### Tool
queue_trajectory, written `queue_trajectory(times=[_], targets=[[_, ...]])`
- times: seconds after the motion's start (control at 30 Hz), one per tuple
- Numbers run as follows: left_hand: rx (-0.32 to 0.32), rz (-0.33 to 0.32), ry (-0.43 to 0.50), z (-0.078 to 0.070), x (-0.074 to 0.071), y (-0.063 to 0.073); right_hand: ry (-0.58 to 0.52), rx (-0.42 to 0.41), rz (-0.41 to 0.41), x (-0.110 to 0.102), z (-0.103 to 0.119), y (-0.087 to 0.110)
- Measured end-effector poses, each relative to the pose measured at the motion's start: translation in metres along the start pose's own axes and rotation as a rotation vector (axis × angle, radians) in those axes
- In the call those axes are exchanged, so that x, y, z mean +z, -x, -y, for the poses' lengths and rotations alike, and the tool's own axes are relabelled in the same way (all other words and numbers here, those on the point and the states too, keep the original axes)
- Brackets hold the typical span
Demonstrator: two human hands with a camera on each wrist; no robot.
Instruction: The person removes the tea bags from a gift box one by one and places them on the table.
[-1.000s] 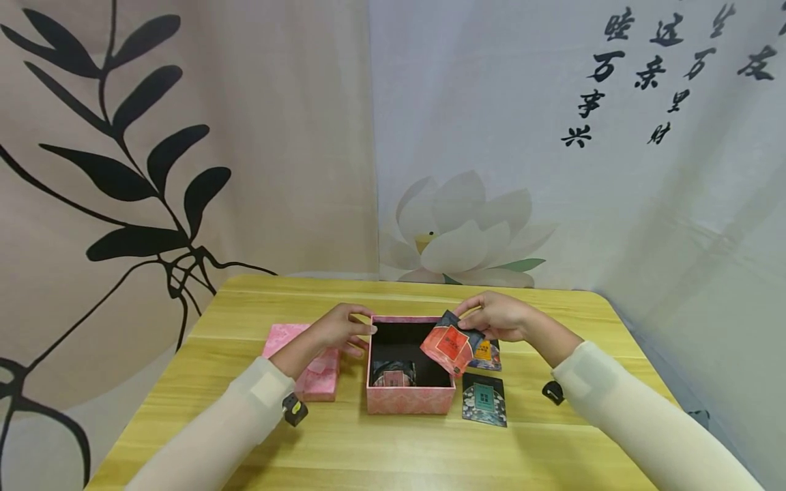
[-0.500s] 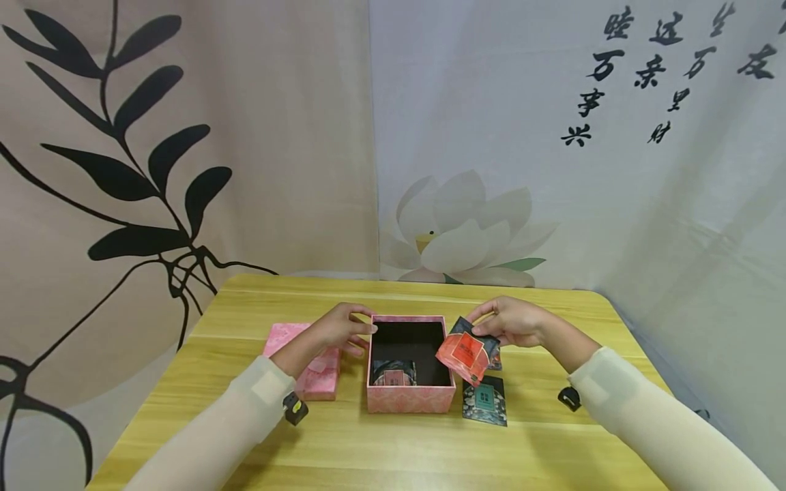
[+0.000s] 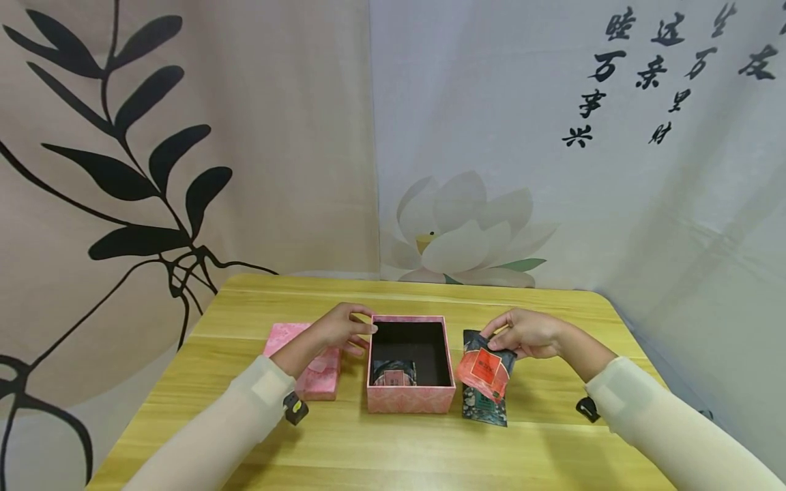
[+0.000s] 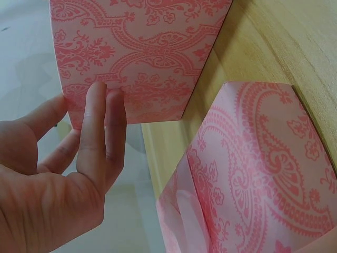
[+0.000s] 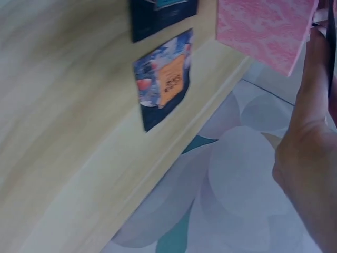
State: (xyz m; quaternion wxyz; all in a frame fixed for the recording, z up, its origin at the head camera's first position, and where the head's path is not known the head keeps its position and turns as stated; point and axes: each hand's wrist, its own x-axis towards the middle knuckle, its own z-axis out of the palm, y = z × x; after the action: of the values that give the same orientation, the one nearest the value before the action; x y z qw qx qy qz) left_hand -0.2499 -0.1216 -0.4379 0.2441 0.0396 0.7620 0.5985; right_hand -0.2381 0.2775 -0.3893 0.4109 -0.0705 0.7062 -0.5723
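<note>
A pink patterned box (image 3: 410,401), black inside, stands lidless in the middle of the table. My left hand (image 3: 336,329) rests its fairly straight fingers against the left wall near the top; in the left wrist view the fingertips (image 4: 96,89) touch that wall. Pinched by its dark top edge in my right hand (image 3: 529,333) is a red flat sachet (image 3: 485,368), held right of the box. It overlaps a teal-labelled sachet (image 3: 485,413) on the table. An orange-labelled sachet (image 5: 169,78) shows in the right wrist view, largely hidden in the head view. One pink-labelled sachet (image 3: 394,375) remains inside the box.
Left of the box, partly under my left forearm, lies a pink lid (image 3: 321,385) with a ribbon. The wooden table (image 3: 381,453) ends at the back against a printed curtain (image 3: 307,150).
My right hand has carried the red sachet from over the box's right edge rightward and toward me, over the sachets on the table. The left hand stays in place.
</note>
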Motion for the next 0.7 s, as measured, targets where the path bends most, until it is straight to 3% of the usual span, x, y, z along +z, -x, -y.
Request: queue_trajectory(times=[0.4, 0.7], targets=[[0.006, 0.002, 0.005, 0.000, 0.000, 0.001, 0.046, 0.047, 0.033, 0.001, -0.028, -0.004], [-0.004, -0.006, -0.003, 0.002, 0.001, 0.000, 0.008, 0.069, 0.037, 0.009, -0.056, -0.004]])
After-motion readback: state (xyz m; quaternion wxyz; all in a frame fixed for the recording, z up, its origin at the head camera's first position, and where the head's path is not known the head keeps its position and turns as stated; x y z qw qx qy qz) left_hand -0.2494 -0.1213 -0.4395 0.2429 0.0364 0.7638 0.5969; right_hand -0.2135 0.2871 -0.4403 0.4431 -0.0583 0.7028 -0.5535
